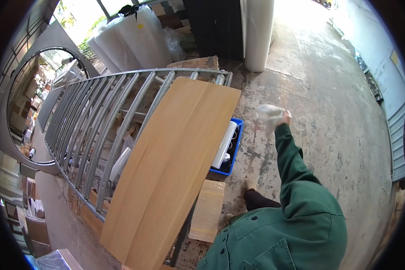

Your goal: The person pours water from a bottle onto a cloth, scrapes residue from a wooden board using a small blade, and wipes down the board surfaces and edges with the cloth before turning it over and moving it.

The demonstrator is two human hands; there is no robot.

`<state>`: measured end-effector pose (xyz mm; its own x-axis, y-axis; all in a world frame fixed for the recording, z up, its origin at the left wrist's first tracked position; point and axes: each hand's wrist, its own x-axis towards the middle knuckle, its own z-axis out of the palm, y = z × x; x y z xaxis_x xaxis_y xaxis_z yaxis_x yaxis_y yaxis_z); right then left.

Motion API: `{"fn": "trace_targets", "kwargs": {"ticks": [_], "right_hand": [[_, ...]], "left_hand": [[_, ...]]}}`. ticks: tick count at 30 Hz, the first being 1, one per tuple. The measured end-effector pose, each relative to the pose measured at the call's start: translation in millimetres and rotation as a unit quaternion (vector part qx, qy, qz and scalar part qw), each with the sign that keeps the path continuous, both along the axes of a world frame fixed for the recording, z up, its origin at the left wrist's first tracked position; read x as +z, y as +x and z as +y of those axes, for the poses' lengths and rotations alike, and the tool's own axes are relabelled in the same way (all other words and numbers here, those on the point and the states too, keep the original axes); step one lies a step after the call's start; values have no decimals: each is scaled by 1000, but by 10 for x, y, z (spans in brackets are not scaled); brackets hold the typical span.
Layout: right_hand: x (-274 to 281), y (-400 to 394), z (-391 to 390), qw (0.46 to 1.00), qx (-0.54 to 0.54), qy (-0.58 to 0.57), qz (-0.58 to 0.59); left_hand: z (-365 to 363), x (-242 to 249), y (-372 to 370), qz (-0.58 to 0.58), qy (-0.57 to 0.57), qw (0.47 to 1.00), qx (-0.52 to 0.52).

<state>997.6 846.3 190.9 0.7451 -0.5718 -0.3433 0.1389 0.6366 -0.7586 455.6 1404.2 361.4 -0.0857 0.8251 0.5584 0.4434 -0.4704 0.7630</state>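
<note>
My right hand (285, 118) is stretched out over the floor, to the right of the board, closed around a whitish cloth (269, 114). The cloth is crumpled and smeared by motion. A long, light-brown wooden board (171, 166) lies across the metal rollers, its grain running lengthwise. Of my left hand (125, 267), only what looks like a fingertip shows at the board's near end, on the lower frame edge. Its other fingers are out of sight.
The roller conveyor (135, 92) runs under the board to the left. Beside the board are a blue crate (236, 148) holding white rolls and a taped cardboard box (208, 209). Large wrapped rolls (144, 40) stand behind. A round mirror-like opening (20, 105) is at left.
</note>
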Motion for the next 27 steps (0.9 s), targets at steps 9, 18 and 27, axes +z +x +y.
{"fn": "trace_targets", "kwargs": {"ticks": [9,18,27], "right_hand": [[-759,-165,-203,933,238,-235,133],[-234,397,-1459,880,400,-213,139],[-368,1384,-2177,906,346,-193,148]], "left_hand": [[-2567,-248,4218,112,46,778,-617],[-3676,-645,6702,411,108,645,-635],[-3769,-639,6836,393,-62,635,-663]]}}
